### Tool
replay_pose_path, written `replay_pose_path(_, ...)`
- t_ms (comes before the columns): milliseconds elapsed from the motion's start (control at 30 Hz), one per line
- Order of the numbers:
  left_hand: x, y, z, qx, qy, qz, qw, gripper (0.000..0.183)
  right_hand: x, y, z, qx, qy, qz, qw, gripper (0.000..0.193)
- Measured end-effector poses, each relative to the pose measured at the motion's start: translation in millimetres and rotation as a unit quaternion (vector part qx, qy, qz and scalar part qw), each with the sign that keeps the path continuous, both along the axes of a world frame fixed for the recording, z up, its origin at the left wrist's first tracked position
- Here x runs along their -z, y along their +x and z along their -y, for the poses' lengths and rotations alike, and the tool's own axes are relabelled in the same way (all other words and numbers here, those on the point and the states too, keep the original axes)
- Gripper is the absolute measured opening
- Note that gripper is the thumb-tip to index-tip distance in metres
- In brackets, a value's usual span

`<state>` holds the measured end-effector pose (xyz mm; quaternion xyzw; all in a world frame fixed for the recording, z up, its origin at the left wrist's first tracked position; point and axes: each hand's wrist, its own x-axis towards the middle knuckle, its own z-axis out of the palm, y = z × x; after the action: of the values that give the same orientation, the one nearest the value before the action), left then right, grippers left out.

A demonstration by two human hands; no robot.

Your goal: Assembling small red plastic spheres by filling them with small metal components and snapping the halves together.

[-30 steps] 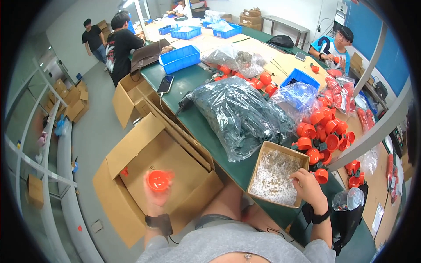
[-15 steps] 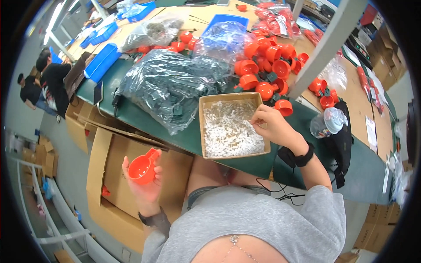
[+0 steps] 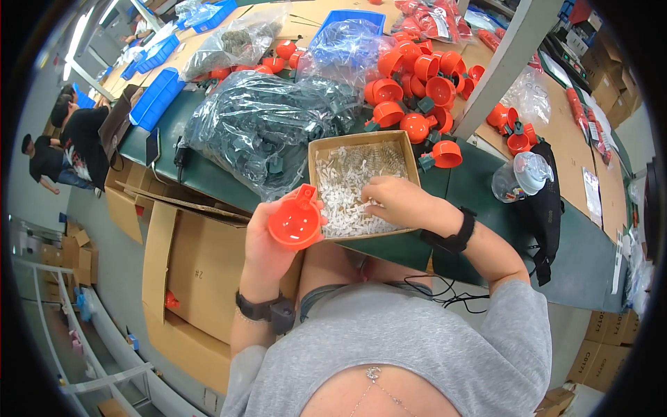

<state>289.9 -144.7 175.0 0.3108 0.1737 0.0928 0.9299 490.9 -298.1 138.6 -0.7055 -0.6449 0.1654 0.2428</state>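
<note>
My left hand [image 3: 262,240] grips an orange-red plastic cup [image 3: 294,226] with a short stem pointing away from me. Its glossy hollow faces up, beside the near left corner of a shallow cardboard box [image 3: 314,163]. Small white plastic pieces [image 3: 339,187] fill most of that box; thin greyish wire parts [image 3: 381,158], like small springs, lie at its far side. Over the white pieces my right hand [image 3: 399,201] is lowered, thumb and fingers drawn together. What sits between those fingertips, if anything, is too small to tell.
A clear bag of dark green parts [image 3: 257,132] lies left of the box. Many orange-red cups [image 3: 417,127] are heaped beyond it, near a pale metal post [image 3: 507,66]. A lidded clear jar [image 3: 511,182] and black bag [image 3: 547,222] stand right. An open carton [image 3: 198,278] sits below left.
My left hand has brought the cup up and right, close to the box. My right hand has moved left and down into the white pieces.
</note>
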Motion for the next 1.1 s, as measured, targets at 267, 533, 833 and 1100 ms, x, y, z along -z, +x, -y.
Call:
replay_pose_path(267, 30.3, 39.0, 7.8, -0.031, 0.153, -0.075, 0.985, 0.038, 9.2, -3.2, -20.8, -0.012, -0.03, 0.093, 0.995, 0.013)
replay_pose_path(533, 39.5, 56.6, 26.3, -0.074, 0.195, -0.089, 0.974, 0.029, 13.9, 7.9, -16.4, 0.026, 0.085, -0.077, 0.993, 0.011)
replay_pose_path(833, 49.4, 58.7, 35.9, -0.069, 0.337, -0.076, 0.936, 0.022, -15.3, 2.5, -0.6, 0.122, 0.055, -0.343, 0.93, 0.019)
replay_pose_path(1100, 48.9, 57.0, 34.2, -0.068, 0.336, -0.078, 0.936, 0.023, -19.9, -2.2, -3.2, 0.129, 0.07, -0.25, 0.957, 0.017)
